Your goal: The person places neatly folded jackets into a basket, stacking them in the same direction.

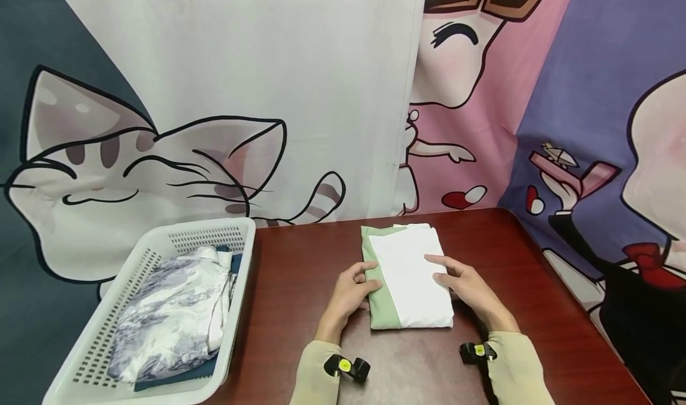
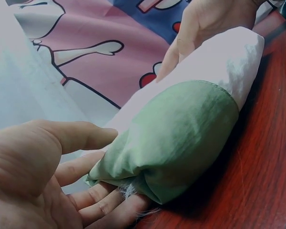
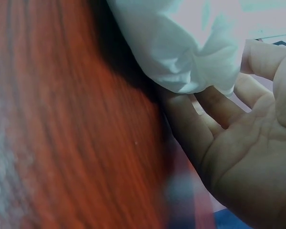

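A folded white and green garment [image 1: 412,280] lies on the table in front of me, its green part [image 2: 181,129] along the left side. My left hand [image 1: 348,292] grips the left edge, thumb on top and fingers tucked underneath. At the opposite edge my right hand [image 1: 474,289] holds the white part [image 3: 190,52], with fingers below it and the thumb on the upper side. In the left wrist view, wispy pale fibres show at the green corner beside the fingers. The undersides of the fingertips are hidden by the cloth.
To the left, a white plastic basket [image 1: 243,262] with perforated walls contains folded clothes, a grey-and-white patterned one [image 1: 171,315] over dark blue cloth [image 1: 182,376]. The reddish-brown table [image 1: 300,250] reaches back to a printed cartoon curtain [image 1: 343,83]. Both wrists carry small black cameras.
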A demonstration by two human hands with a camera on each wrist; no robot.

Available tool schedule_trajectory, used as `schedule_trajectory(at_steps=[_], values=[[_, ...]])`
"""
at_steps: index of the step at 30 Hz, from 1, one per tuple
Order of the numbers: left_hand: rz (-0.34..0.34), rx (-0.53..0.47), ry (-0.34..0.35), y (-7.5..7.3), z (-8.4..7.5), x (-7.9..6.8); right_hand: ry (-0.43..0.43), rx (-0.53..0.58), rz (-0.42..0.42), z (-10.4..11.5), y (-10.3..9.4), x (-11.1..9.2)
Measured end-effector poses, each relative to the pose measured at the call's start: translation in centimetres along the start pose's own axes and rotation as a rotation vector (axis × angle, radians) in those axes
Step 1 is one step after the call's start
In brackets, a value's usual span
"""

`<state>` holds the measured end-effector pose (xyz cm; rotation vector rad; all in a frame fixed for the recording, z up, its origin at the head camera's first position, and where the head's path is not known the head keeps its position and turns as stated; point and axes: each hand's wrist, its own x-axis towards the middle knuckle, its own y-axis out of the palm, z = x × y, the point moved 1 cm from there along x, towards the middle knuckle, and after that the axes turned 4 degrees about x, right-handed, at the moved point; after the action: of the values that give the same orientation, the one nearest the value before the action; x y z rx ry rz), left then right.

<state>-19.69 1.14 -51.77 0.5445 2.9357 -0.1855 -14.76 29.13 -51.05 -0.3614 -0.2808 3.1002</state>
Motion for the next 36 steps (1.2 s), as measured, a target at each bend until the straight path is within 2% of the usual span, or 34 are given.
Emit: schedule_trajectory(at_steps=[7,16,23,29,36], values=[[-0.005,-0.007,-0.002,0.1,0.0,-0.2,-0.007,-0.012,0.014,0.3,0.0,-0.2],[0.000,-0.002,0.012,0.3,-0.2,-0.6,0.011,0.004,-0.010,0.0,0.0,-0.6],[0.009,-0.038,0.033,0.3,-0.4,-0.5,-0.072,-0.022,0.051,0.4,-0.1,-0.6],[0.009,-0.028,0.063,-0.2,-0.5,-0.6,-0.104,-0.007,0.094,0.3,0.2,-0.7],[0.012,-0.067,0.087,-0.8,-1.3,-0.9,-0.180,-0.069,0.064,1.1,0.4,-0.8]])
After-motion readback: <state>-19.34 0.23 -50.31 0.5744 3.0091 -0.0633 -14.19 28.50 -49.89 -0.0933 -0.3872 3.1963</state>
